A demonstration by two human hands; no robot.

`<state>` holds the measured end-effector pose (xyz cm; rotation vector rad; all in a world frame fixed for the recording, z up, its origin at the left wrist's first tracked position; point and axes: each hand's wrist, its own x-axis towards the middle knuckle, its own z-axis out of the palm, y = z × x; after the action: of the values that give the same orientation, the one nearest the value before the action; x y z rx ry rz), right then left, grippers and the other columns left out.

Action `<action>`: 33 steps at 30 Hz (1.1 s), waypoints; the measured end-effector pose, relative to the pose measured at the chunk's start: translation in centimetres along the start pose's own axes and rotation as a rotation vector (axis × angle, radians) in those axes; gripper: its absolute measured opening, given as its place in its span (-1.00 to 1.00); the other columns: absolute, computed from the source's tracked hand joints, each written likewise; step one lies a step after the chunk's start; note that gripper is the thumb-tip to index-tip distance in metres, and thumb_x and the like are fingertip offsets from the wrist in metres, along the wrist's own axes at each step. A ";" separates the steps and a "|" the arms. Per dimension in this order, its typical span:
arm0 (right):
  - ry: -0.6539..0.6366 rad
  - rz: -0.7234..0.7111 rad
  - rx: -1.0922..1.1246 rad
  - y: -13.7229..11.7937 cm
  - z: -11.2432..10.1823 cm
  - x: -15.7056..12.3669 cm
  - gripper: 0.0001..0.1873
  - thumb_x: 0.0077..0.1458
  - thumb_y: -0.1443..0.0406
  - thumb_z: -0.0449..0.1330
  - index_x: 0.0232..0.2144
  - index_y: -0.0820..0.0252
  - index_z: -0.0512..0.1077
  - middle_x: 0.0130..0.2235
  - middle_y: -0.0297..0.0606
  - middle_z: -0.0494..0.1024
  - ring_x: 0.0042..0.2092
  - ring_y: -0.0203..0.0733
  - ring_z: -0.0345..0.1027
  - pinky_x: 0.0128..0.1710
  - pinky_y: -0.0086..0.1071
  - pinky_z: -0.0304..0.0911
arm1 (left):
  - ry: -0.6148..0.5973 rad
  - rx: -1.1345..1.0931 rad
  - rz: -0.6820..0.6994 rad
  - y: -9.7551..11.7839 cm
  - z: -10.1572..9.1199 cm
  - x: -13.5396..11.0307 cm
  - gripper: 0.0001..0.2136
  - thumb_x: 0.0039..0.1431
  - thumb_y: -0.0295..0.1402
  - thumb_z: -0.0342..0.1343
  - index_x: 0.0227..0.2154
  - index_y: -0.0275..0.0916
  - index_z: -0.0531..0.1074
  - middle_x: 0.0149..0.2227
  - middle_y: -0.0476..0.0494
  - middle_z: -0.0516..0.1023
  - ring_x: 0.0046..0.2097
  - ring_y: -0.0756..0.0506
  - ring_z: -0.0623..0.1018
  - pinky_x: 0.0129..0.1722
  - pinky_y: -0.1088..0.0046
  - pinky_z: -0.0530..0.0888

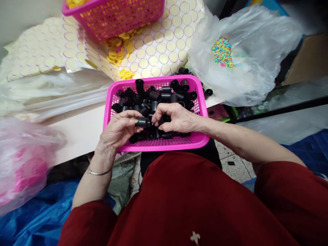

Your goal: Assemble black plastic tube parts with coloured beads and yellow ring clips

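In the head view, a bright pink rectangular plastic basket with mesh walls [164, 147] sits close in front of the dark red shirt [189, 194], beside the pale desk [77, 133]. Beyond it lie pale sheets printed with rows of circles [153, 61], scattered with small yellow plastic pieces [115, 56], some ring-shaped, next to a second pink mesh basket [120, 22]. At the far right a crumpled translucent plastic bag [248, 82] shows multicoloured beads [222, 51]; at the left edge is a cloudy bag with pink contents [28, 171]. Short black plastic cylinders [166, 96] crowd the near basket, partly hidden by the hands. Over them, the left hand [116, 129] pinches one smooth, slightly glossy black cylinder [142, 122] lying sideways, its narrower end towards the right hand [176, 118]. That hand's thumb and forefinger are curled near this end; whether they grip anything, I cannot tell.
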<state>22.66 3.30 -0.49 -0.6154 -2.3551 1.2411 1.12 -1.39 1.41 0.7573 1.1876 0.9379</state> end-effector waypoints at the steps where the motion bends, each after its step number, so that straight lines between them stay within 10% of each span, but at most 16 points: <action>1: 0.001 0.031 0.038 -0.2 -0.2 -0.2 -0.72 -0.06 0.44 0.11 -0.24 0.17 0.18 -0.32 -0.38 0.38 -0.32 -0.30 0.24 -0.30 -0.37 0.15 | -0.001 -0.001 0.011 0.0 0.3 0.0 -0.80 -0.27 -0.42 0.27 -0.46 -0.29 0.54 -0.50 -0.07 0.53 -0.54 0.01 0.46 -0.51 0.46 0.44; 7: -0.124 0.160 0.076 -0.8 -0.8 -1.3 -0.58 -0.13 0.46 0.13 -0.19 0.12 0.12 -0.29 -0.37 0.33 -0.32 -0.28 0.19 -0.31 -0.36 0.16 | 0.005 -0.008 0.019 -0.5 1.4 0.6 -0.82 -0.26 -0.42 0.27 -0.47 -0.31 0.53 -0.51 -0.06 0.51 -0.54 0.03 0.45 -0.52 0.48 0.42; 33: 0.185 0.214 0.103 0.2 0.2 -2.3 -0.69 -0.07 0.29 0.28 -0.24 0.20 0.31 -0.47 -0.48 0.31 -0.45 -0.36 0.11 -0.43 -0.44 0.01 | 0.172 0.086 0.131 -1.1 3.2 1.0 -0.78 -0.32 -0.38 0.33 -0.48 -0.30 0.57 -0.57 -0.03 0.53 -0.58 0.02 0.48 -0.55 0.50 0.44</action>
<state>24.48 2.02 -1.09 -0.9258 -2.1025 1.3244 4.60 -1.00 0.77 0.8436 1.3481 1.0831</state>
